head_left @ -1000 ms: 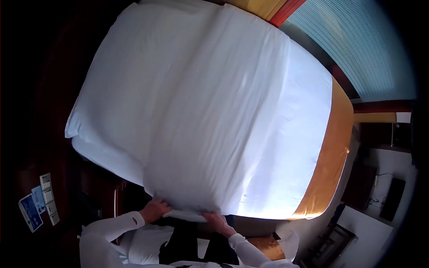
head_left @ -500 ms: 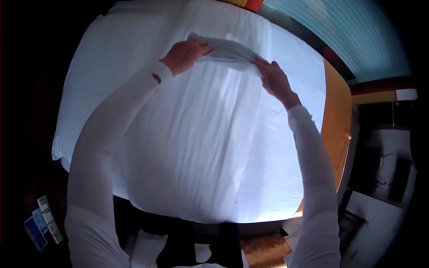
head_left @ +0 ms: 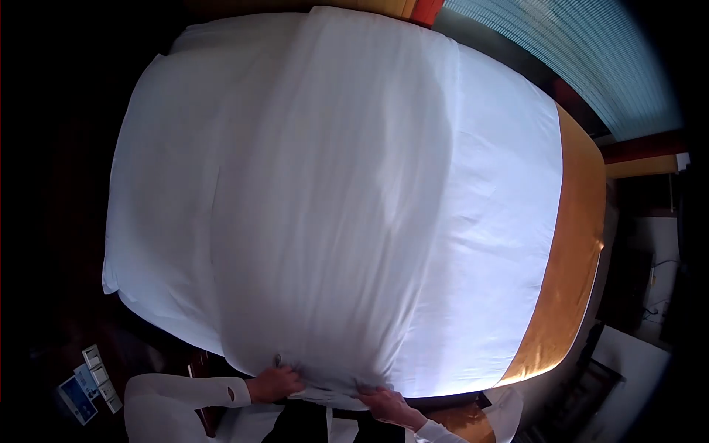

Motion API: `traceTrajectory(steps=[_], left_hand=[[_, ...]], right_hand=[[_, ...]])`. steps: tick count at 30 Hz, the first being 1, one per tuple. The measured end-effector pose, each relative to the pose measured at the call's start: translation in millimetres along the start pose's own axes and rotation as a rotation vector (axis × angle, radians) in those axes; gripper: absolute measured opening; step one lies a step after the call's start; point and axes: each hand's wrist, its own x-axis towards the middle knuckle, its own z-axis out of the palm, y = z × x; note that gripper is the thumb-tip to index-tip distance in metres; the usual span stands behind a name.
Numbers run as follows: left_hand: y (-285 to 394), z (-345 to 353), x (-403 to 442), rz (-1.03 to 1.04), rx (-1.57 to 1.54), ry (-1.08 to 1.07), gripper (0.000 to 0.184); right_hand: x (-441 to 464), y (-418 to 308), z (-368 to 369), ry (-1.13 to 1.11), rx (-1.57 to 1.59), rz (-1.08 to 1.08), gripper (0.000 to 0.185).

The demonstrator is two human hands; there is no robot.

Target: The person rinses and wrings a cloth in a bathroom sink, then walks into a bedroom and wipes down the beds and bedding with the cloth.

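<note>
A large white cover (head_left: 332, 184) lies over the bed, with long creases running from the far side to the near side. At its near edge my left hand (head_left: 275, 384) is closed on the cloth. My right hand (head_left: 385, 404) grips the same edge a little to the right. Between the two hands the fabric is bunched. Right of the cover a smoother white sheet (head_left: 495, 221) shows, and beyond it an orange-brown bed runner (head_left: 569, 251) crosses the bed's right end.
Wall switches (head_left: 102, 376) and a blue card (head_left: 77, 400) are at the lower left. A blue-green blind (head_left: 576, 59) hangs at the upper right. Orange-brown cloth (head_left: 465, 422) lies below the bed's near edge. Dark furniture stands at the right.
Both hands have come back from over the bed's far part to its near edge. The cloth edge they held raised is now low at the near side, and the cover lies flatter.
</note>
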Motion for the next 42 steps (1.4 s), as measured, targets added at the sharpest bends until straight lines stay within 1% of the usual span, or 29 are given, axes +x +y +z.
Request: traceTrajectory(steps=[1,2,4,5,6,7,8,9,10,11,12,14,16,18,20,23,24,25,27,28,29,30,32,34,35,36,38,40,42], left_hand=[[3,-2,-5,-0.015,-0.177,-0.088,0.015],[5,-22,-3,-0.025,-0.18,-0.088,0.015],[-8,-93,10,-0.086,-0.123,-0.272,0.018],[-20,-127,15,-0.045,-0.093,-0.024,0.022],[-34,-164,25,-0.119,0.019,-0.115,0.023],[-50,-199,27,-0.087,0.09,0.142,0.025],[-62,-243,29,-0.014,0.136,0.41,0.028],[-66,-291,35,-0.101,0.312,0.434,0.032],[-89,-315,47,-0.059,0.36,0.665,0.035],[-107,-341,59,-0.069,0.492,0.82,0.037],[-129,-363,73,-0.078,0.586,0.904,0.04],[-157,-390,96,-0.268,0.634,0.89,0.046],[-195,-383,112,-0.256,0.591,0.901,0.045],[-214,-349,110,-0.264,0.576,0.904,0.045],[-202,-278,89,-0.178,0.585,0.982,0.034],[-112,-144,24,-0.285,0.46,0.757,0.042],[-83,-100,1,-0.278,0.45,0.653,0.039],[-53,-64,-20,-0.305,0.352,0.522,0.036],[-17,-7,-59,-0.25,0.219,0.272,0.03],[-1,-1,-68,-0.252,0.141,0.057,0.026],[5,4,-70,-0.263,-0.012,-0.195,0.023],[17,-5,-62,-0.247,-0.057,-0.311,0.019],[30,-33,-33,-0.078,-0.063,-0.281,0.014],[45,-94,20,-0.087,-0.186,-0.442,0.017],[54,-129,45,-0.069,-0.029,-0.38,0.023],[60,-168,69,0.043,-0.045,-0.171,0.026],[63,-226,129,0.062,0.168,0.033,0.025],[60,-271,190,0.148,0.407,0.428,0.023],[35,-307,260,0.174,0.596,0.685,0.024]], right_hand=[[2,-14,-13,-0.252,0.038,0.134,0.041],[7,-14,-24,-0.257,0.037,0.124,0.041],[14,-5,-53,-0.186,0.078,0.051,0.041],[21,-5,-92,-0.161,0.004,0.026,0.038],[19,-3,-135,0.106,0.063,-0.139,0.034],[24,-10,-181,0.234,-0.038,-0.154,0.03],[35,-13,-224,0.443,-0.232,-0.277,0.028],[54,-4,-260,0.786,-0.441,-0.532,0.03],[71,-2,-293,0.807,-0.117,-0.3,0.03],[103,16,-332,0.886,-0.396,-0.333,0.032],[116,-5,-371,0.921,-0.599,-0.198,0.036],[162,2,-424,0.961,-0.631,-0.12,0.043],[193,8,-432,0.983,-0.592,-0.035,0.044],[237,50,-403,0.92,0.072,-0.311,0.045],[230,43,-314,1.18,-0.584,-0.248,0.044],[165,6,-156,1.005,-0.321,-0.233,0.047],[137,-16,-100,0.856,-0.291,-0.119,0.048],[111,-32,-47,0.774,-0.207,-0.087,0.056],[66,-51,38,0.524,-0.023,-0.073,0.059],[47,-57,61,0.38,0.082,-0.063,0.054],[33,-55,78,0.161,0.16,0.074,0.051],[20,-57,78,-0.06,0.239,0.208,0.047],[-6,-39,57,-0.053,0.291,0.179,0.042],[-32,-5,14,0.049,0.236,0.148,0.045],[-49,6,-31,0.116,0.166,0.106,0.044],[-66,20,-70,0.292,0.062,0.079,0.029],[-89,56,-148,0.583,-0.133,0.06,0.033],[-93,99,-223,0.761,-0.308,0.12,0.037],[-74,159,-290,1.003,-0.479,0.141,0.043]])
